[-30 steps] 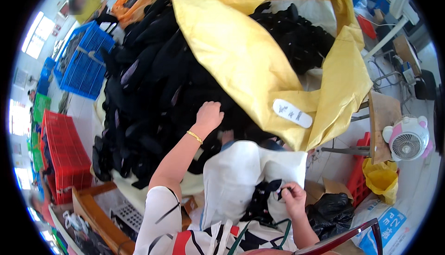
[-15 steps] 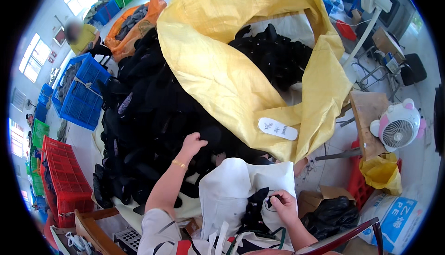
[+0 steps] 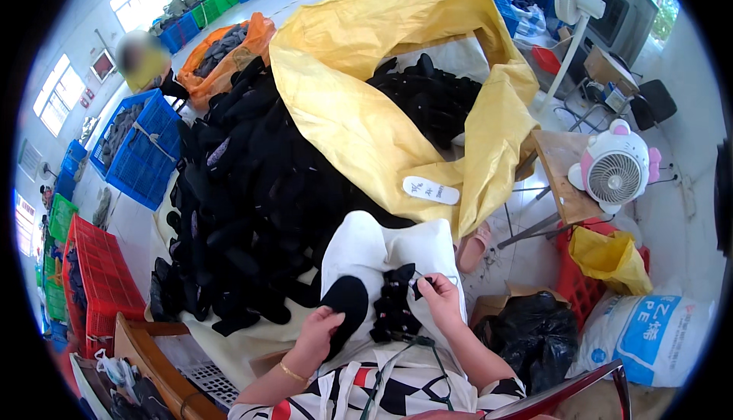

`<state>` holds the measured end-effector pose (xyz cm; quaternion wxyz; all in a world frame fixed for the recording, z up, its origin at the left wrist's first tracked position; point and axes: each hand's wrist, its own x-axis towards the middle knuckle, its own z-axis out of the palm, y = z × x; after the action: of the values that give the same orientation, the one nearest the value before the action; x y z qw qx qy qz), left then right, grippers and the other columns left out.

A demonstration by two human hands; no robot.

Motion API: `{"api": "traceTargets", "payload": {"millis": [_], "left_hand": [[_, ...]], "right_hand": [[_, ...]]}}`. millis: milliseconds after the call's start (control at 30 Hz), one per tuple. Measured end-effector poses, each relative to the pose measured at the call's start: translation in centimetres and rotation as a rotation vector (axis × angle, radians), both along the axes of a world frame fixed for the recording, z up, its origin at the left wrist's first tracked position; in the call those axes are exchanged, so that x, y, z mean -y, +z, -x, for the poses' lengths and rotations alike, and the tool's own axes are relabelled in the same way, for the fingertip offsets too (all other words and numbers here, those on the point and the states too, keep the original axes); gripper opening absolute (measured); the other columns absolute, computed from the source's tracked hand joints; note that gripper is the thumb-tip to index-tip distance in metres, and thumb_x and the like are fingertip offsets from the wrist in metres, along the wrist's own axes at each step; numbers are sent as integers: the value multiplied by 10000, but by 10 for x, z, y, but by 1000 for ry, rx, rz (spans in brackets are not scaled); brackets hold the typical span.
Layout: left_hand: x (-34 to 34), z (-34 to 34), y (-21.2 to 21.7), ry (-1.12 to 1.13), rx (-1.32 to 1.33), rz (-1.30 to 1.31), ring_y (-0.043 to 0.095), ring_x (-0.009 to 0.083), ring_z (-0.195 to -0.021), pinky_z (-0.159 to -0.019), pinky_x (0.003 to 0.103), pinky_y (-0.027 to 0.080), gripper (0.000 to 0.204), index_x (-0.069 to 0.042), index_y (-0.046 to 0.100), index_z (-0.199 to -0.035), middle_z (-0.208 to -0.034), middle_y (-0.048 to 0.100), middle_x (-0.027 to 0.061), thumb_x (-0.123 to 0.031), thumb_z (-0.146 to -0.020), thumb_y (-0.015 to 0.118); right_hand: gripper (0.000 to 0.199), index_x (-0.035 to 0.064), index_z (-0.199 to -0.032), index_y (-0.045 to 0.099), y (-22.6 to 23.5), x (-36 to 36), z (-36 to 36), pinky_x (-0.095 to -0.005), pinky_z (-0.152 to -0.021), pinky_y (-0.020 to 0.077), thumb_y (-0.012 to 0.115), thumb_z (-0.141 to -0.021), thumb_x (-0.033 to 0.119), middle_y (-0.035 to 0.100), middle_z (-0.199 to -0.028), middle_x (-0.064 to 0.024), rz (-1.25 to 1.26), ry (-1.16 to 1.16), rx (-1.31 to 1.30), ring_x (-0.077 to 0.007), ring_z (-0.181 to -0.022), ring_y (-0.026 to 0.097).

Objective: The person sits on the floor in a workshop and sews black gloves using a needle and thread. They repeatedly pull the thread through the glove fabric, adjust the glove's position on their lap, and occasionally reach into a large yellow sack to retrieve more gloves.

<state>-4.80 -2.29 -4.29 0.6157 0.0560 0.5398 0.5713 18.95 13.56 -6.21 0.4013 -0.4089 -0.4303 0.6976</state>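
Note:
My left hand (image 3: 317,332) grips a black slipper-shaped piece (image 3: 348,302) by its edge, over the left side of my lap. A white cloth (image 3: 355,244) covers my knees. On it, between my hands, lies a bunch of small black fabric pieces (image 3: 393,305), bow-like in shape. My right hand (image 3: 439,298) pinches a small black piece (image 3: 420,286) just right of that bunch; its exact kind is too small to tell. Beyond my knees spreads a large heap of black slipper-shaped pieces (image 3: 252,191).
A big yellow sack (image 3: 321,107) stands open with more black pieces inside. A white sole-shaped card (image 3: 431,190) rests on its rim. Red crate (image 3: 107,282) and blue crate (image 3: 137,145) stand left. At right are a small fan (image 3: 615,176) on a wooden table and a black bag (image 3: 534,336).
My left hand has come back from the heap to my lap with a black slipper-shaped piece. My right hand has shifted slightly up and left. The view has shifted.

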Motion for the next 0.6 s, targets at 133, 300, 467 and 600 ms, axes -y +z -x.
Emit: {"api": "traceTargets", "payload": {"millis": [133,300,467,600], "left_hand": [[2,-24,7,36,153,-136,611,109,-961,-897,265,471,188,-27,613,-1107,-1045,657,25,-109,-939,615],[-21,-58,36,-113,60,-263,601,130,-1026,-959,289,464,262,-2,594,-1172,-1076,652,45,-156,-961,615],[-15,-63,8,125,39,30,553,112,-842,-802,282,450,189,-66,642,-980,-905,627,13,-254,-970,647],[-17,-57,1,141,11,85,539,123,-917,-871,280,420,227,-49,650,-994,-935,625,15,-266,-941,690]], "right_hand": [[139,2,-1058,655,16,21,10,-232,-780,483,633,-972,109,662,-899,2,-13,-8,71,-70,-817,596],[225,8,-1142,652,13,50,28,-215,-696,491,642,-966,147,642,-884,5,-107,203,187,-63,-773,581],[201,17,-1065,689,25,82,27,-299,-677,517,693,-895,122,674,-929,-120,-465,499,388,-207,-746,645],[193,15,-1110,635,12,70,19,-266,-682,521,660,-935,94,676,-877,-93,-260,370,279,-124,-775,650]]}}
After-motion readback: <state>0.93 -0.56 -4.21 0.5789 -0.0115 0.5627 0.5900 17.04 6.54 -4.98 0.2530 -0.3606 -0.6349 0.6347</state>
